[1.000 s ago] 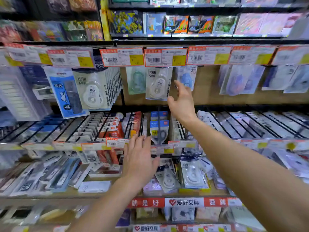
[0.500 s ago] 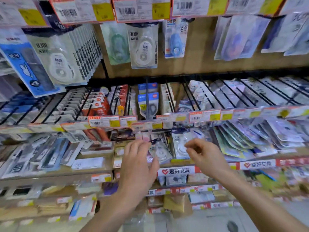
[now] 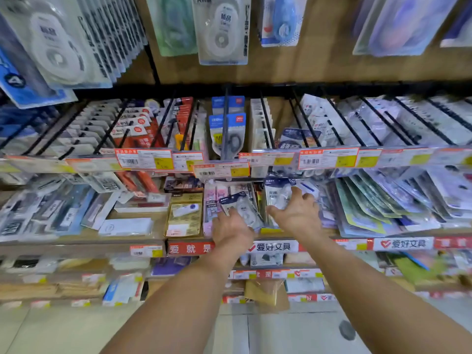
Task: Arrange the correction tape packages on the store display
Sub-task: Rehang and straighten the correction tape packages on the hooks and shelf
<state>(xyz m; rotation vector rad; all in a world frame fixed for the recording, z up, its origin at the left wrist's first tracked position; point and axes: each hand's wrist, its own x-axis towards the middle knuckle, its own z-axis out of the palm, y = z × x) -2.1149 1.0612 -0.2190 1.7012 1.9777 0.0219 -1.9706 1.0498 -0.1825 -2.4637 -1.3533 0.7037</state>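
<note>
On the lower shelf (image 3: pixel 319 232), a small clear correction tape package (image 3: pixel 244 206) with a dark header lies tilted among other packs. My left hand (image 3: pixel 231 229) holds it at its lower edge, my fingertips hidden behind the pack. Just to the right, a stack of white correction tape packages (image 3: pixel 277 194) leans in the shelf. My right hand (image 3: pixel 297 213) rests on that stack with fingers spread and thumb pointing left. More correction tape packs (image 3: pixel 222 34) hang on pegs above.
A rail of orange and yellow price tags (image 3: pixel 221 169) juts out just above my hands. Black peg hooks (image 3: pixel 265 121) loaded with stationery fill the row above. A gold box (image 3: pixel 184 215) sits left of my left hand, fanned packs (image 3: pixel 370 213) at the right.
My right hand came down from the upper hanging packs to the lower shelf stack. My left hand reached further in and took the tilted package. The view dropped and moved closer.
</note>
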